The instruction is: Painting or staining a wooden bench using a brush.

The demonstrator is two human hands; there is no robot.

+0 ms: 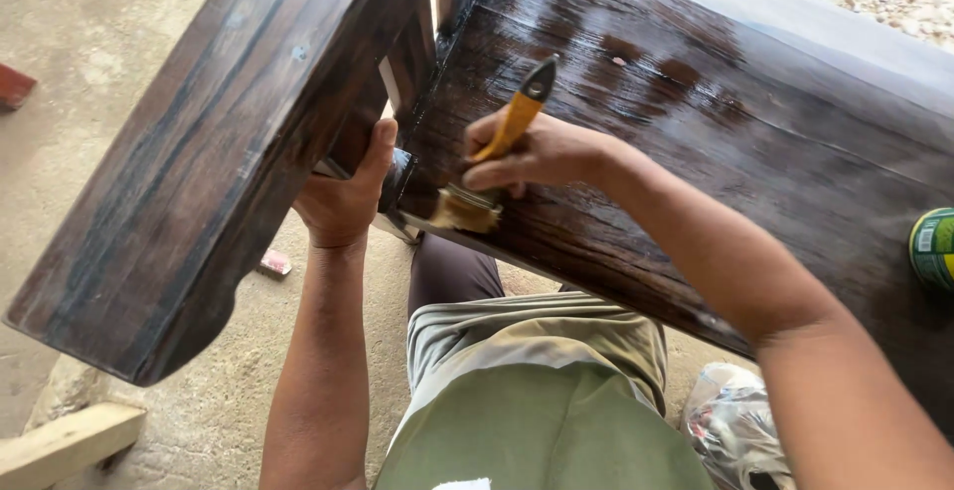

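A dark stained wooden bench (696, 132) lies tipped in front of me, its broad glossy board to the right and a thick leg panel (199, 152) to the left. My left hand (346, 197) grips the underside of the frame where the leg meets the board. My right hand (537, 155) holds a paintbrush (497, 157) with a yellow handle and dark tip. Its pale bristles press on the near edge of the board, close to the left hand.
A green tin (934, 248) stands on the board at the right edge. A crumpled plastic bag (735, 425) lies on the ground by my knee. A pale wooden offcut (65, 442) sits at lower left, and a reddish block (14, 85) at far left on the concrete floor.
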